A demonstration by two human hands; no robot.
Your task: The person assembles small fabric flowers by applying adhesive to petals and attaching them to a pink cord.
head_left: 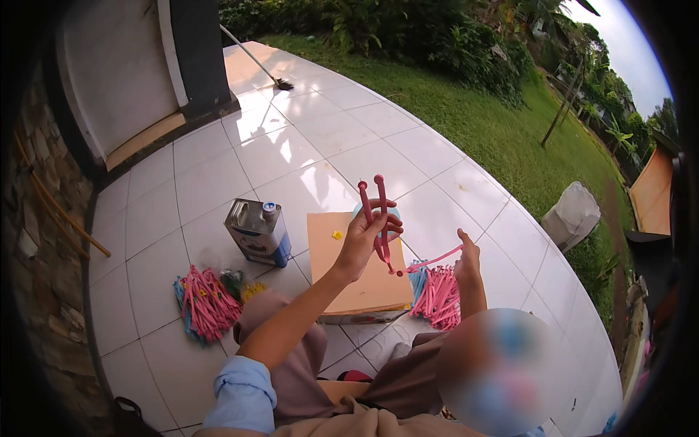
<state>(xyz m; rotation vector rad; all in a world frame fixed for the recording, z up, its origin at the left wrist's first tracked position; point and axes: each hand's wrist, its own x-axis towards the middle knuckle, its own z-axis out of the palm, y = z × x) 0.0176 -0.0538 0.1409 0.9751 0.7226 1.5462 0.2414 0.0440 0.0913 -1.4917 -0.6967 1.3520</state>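
Note:
My left hand (360,244) is raised over a cardboard box (346,288), its fingers closed around two slim pink plastic sticks (381,207) with knobbed upper ends. From their lower ends a thin pink strip (435,259) stretches right to my right hand (468,264), whose fingers pinch its far end. Small dark round pieces sit where strip and sticks meet. Partly hidden behind my left hand is a light-blue round dish (393,216). A small yellow piece (337,234) lies on the box top.
Pink and blue stick bundles lie left (207,306) and right (439,295) of the box. A rectangular metal can (258,233) stands left, near clear plastic bags. Farther off are a broom (282,84), lawn (437,95) and a white sack (571,215). A blurred round patch covers the lower right.

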